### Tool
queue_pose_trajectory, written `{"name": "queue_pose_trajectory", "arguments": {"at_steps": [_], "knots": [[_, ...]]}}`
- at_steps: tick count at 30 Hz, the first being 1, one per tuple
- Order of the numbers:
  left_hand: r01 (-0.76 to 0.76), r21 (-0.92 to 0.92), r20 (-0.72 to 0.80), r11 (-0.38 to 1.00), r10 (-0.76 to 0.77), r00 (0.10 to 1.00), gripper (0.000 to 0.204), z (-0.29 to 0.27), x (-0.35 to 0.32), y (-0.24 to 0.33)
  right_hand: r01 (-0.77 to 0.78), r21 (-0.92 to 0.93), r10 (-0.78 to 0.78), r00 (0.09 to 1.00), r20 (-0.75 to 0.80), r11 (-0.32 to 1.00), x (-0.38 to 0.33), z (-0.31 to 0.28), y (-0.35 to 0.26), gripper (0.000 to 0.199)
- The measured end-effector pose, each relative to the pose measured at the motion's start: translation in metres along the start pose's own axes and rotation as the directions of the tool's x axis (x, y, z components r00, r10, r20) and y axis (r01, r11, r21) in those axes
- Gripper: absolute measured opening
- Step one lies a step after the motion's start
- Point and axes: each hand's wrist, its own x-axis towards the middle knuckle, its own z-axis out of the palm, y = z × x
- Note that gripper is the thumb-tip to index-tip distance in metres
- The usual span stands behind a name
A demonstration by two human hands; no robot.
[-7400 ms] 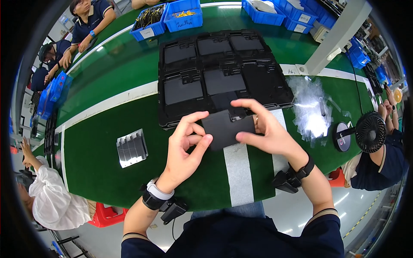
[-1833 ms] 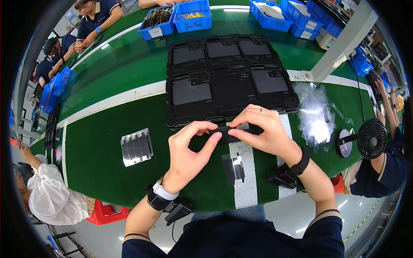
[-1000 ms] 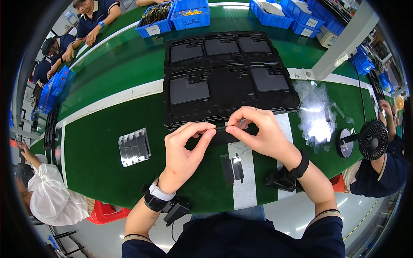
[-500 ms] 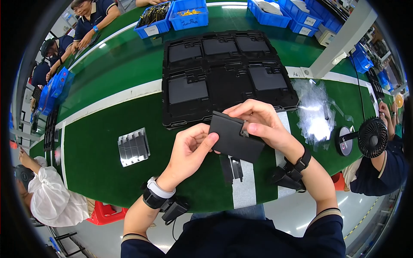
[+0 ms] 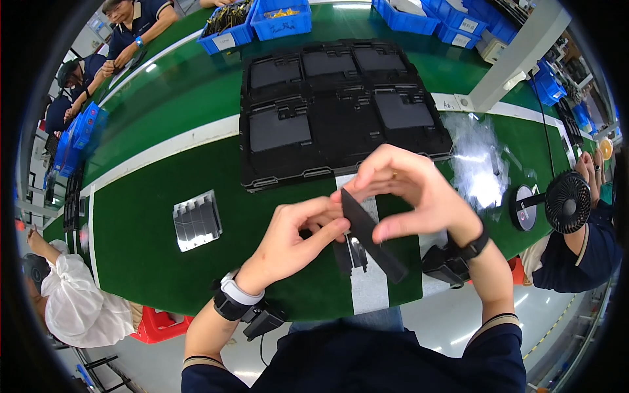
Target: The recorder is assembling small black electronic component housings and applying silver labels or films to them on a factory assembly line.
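A thin black rectangular panel (image 5: 368,236) is tilted nearly edge-on above the table's front part. My left hand (image 5: 298,239) pinches its left side between thumb and curled fingers. My right hand (image 5: 419,196) curves round its upper right, the thumb by the right edge and the fingers partly hidden behind the panel. Below lies a dark strip-like piece with shiny parts (image 5: 358,254), partly covered by the panel and my left hand. Just beyond my hands sits a black moulded tray (image 5: 341,131), with dark grey flat panels in several compartments.
Silvery sheets (image 5: 196,221) lie on the green table to the left. A pile of clear plastic film (image 5: 481,167) is at the right, beside a black fan (image 5: 567,205). Blue bins (image 5: 282,21) stand at the back. A grey post (image 5: 517,62) rises at the right. Other people sit around.
The panel has turned from showing its broad face to nearly edge-on. My right thumb and fingers have spread wider apart around it.
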Motion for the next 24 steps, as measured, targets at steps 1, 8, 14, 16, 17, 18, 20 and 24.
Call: {"name": "queue_pose_trajectory", "arguments": {"at_steps": [1, 8, 14, 16, 17, 18, 20, 24], "knots": [[0.008, -0.007, 0.003, 1.000, -0.008, 1.000, 0.014, -0.001, 0.000, 0.003, 0.030, -0.262, -0.026, 0.999, 0.020, 0.965, -0.005, 0.004, -0.019, 0.043], [-0.154, 0.597, 0.089, 0.788, 0.125, 0.988, 0.026, -0.001, 0.000, -0.005, -0.010, -0.944, 0.191, 0.980, 0.057, 0.330, -0.053, 0.036, -0.020, 0.040], [-0.166, 0.622, 0.105, 0.765, 0.128, 0.986, 0.025, -0.001, -0.003, -0.005, -0.117, -0.901, 0.275, 0.962, 0.003, 0.418, -0.078, 0.026, -0.016, 0.058], [-0.167, 0.632, 0.115, 0.757, 0.121, 0.986, 0.025, 0.001, -0.003, -0.004, -0.179, -0.879, 0.387, 0.922, 0.006, 0.441, -0.086, 0.021, -0.016, 0.067], [-0.169, 0.643, 0.123, 0.747, 0.117, 0.986, 0.026, 0.002, -0.003, -0.003, -0.179, -0.878, 0.387, 0.922, 0.008, 0.445, -0.088, 0.021, -0.011, 0.067], [-0.168, 0.642, 0.123, 0.748, 0.115, 0.986, 0.026, 0.002, -0.003, -0.003, -0.139, -0.878, 0.313, 0.950, 0.013, 0.458, -0.090, 0.022, -0.007, 0.063], [-0.179, 0.638, 0.133, 0.749, 0.121, 0.984, 0.026, 0.004, -0.004, -0.002, -0.098, -0.877, 0.238, 0.971, 0.019, 0.471, -0.095, 0.026, 0.000, 0.060], [-0.190, 0.621, 0.137, 0.760, 0.133, 0.982, 0.027, 0.004, -0.003, -0.004, -0.082, -0.842, 0.148, 0.989, -0.003, 0.533, -0.094, 0.036, 0.008, 0.056]]}}
